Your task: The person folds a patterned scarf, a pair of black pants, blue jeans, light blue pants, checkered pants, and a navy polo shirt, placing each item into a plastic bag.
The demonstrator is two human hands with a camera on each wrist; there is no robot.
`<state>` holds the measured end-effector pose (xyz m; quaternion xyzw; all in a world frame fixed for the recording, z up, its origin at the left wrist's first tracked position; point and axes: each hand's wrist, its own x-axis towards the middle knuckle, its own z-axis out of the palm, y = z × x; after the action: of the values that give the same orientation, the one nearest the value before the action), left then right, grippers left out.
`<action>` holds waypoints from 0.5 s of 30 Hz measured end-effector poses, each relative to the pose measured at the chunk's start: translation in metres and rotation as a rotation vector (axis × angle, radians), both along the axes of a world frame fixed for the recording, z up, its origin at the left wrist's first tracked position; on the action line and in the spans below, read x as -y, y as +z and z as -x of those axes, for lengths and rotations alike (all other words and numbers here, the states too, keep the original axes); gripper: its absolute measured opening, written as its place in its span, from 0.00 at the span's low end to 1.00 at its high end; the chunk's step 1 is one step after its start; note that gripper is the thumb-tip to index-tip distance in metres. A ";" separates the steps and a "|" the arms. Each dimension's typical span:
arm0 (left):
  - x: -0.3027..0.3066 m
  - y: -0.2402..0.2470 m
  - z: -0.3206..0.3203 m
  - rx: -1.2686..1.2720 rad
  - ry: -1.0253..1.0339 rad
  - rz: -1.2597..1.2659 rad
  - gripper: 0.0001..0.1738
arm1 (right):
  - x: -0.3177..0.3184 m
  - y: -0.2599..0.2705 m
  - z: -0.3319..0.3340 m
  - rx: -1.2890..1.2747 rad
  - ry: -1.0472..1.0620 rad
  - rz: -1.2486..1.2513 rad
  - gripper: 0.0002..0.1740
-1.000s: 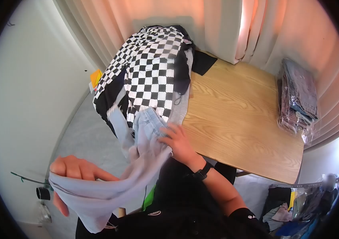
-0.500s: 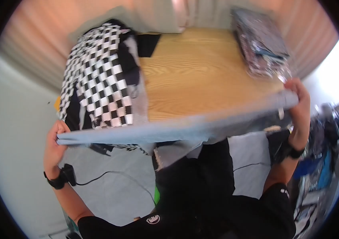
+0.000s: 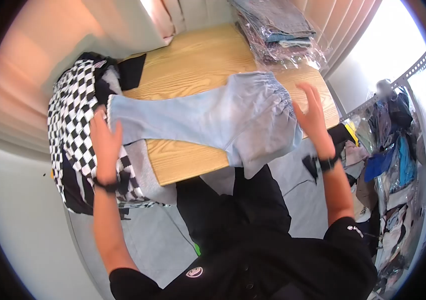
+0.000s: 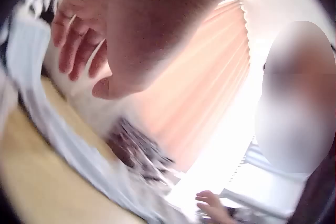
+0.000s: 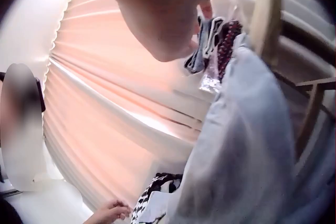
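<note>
Light blue elastic-waist pants lie flattened across the wooden table, waistband to the right and leg hem to the left. Part of the seat hangs past the table's front edge. My left hand is beside the hem, fingers extended and thumb apart; in the left wrist view its fingers are loosely bent with nothing in them. At the gathered waistband, my right hand has its fingers spread and raised, close to the elastic. In the right wrist view the pants spread below that hand, whose fingertips are mostly hidden.
Black-and-white checkered clothing is heaped at the table's left end, with grey cloth under it. Folded jeans in clear plastic are stacked at the back right. A rack with bagged clothes stands to the right.
Both hands were handling the bunched pants, then held them stretched in the air by both ends. Now the pants lie across the table and both hands have let go. The view has swung right.
</note>
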<state>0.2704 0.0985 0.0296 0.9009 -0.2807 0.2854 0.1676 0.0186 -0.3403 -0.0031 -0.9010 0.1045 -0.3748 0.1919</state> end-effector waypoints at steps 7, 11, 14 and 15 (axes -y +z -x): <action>0.047 -0.123 0.216 -1.639 -0.457 0.110 0.25 | -0.049 -0.089 0.107 0.108 -0.075 -1.158 0.20; 0.105 -0.221 0.222 -0.972 -0.448 0.129 0.39 | -0.065 -0.114 0.091 -0.276 0.169 -1.130 0.29; 0.139 -0.217 0.212 -1.097 -0.461 0.297 0.35 | -0.068 -0.115 0.086 -0.600 0.452 -1.081 0.29; 0.142 -0.214 0.208 -1.290 -0.426 0.343 0.30 | -0.069 -0.109 0.084 -0.611 0.465 -1.079 0.29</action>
<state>0.0629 -0.0434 -0.1843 0.7767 -0.2466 -0.3049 0.4929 -0.0659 -0.2711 -0.1121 -0.7433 0.1303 0.0536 0.6540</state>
